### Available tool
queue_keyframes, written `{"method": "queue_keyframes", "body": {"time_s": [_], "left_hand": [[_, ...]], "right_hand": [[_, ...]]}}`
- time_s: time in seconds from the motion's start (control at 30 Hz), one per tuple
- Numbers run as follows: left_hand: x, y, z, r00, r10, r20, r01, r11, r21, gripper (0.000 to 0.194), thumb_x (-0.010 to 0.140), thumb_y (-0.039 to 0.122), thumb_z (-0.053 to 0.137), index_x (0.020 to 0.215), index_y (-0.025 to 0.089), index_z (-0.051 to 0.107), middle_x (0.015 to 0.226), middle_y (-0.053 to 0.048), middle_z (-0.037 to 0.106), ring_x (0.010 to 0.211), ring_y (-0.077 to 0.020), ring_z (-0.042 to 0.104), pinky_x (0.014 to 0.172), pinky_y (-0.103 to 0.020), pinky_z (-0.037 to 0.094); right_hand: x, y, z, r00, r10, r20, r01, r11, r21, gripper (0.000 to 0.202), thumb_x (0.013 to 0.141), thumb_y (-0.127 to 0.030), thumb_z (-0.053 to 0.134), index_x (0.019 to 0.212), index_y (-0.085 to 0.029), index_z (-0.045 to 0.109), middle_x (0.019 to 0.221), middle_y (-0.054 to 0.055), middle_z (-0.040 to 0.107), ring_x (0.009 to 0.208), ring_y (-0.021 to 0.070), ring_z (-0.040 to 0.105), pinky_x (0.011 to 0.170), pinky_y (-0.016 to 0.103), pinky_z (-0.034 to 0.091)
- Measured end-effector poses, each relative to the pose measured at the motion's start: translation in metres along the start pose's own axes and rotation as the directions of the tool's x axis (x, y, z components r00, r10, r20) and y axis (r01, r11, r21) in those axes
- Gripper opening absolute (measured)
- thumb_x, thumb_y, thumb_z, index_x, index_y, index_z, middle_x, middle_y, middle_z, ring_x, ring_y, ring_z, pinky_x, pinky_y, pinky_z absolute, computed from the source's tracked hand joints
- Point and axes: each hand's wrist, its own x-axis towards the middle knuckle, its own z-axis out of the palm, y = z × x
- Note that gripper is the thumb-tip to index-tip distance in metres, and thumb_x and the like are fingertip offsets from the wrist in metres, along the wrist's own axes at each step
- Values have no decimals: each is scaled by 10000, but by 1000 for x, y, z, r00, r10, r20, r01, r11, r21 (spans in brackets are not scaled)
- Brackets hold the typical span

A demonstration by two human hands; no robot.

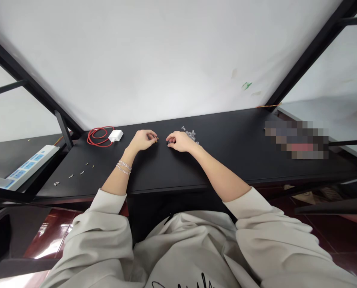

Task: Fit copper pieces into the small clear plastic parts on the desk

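My left hand (pixel 142 140), with bracelets on its wrist, hovers over or rests on the black desktop (pixel 175 172). Its thumb and fingers are closed in a pinch on a tiny gold-coloured piece (pixel 157 139), too small to name. A short gap to the right, my right hand (pixel 181 141) has its fingers curled and pressed together at the desktop. Something small and dark shows at those fingertips, but I cannot make out what it is. Just behind and beside my right hand lies a small heap of clear plastic pieces (pixel 191 134), partly hidden by the hand.
A white charger plug (pixel 116 135) with a coiled red cable (pixel 91 137) lies at the back left. Several tiny light pieces (pixel 82 173) are scattered at the front left. A power strip (pixel 31 166) is beyond the left frame. A blurred patch (pixel 298 140) covers items at right.
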Motion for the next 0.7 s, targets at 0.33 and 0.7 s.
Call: {"method": "queue_keyframes", "body": {"time_s": [0.33,0.7], "left_hand": [[3,-3,7,998,-39,48,36,998,56,140,778,234,735,887,204,818,740,-29,753,676,-185,661,747,-310,506],[0,7,7,998,-60,-19,59,997,-46,68,769,238,743,795,189,782,678,-19,726,559,-144,618,636,-278,508]], "right_hand": [[1,1,1,1000,-10,-4,10,1000,-3,260,817,-152,803,1075,-168,787,1053,99,780,944,218,735,873,302,553],[2,4,4,997,-21,-78,30,992,122,227,871,-52,680,1044,-160,779,1044,107,790,925,208,742,907,328,560]]}}
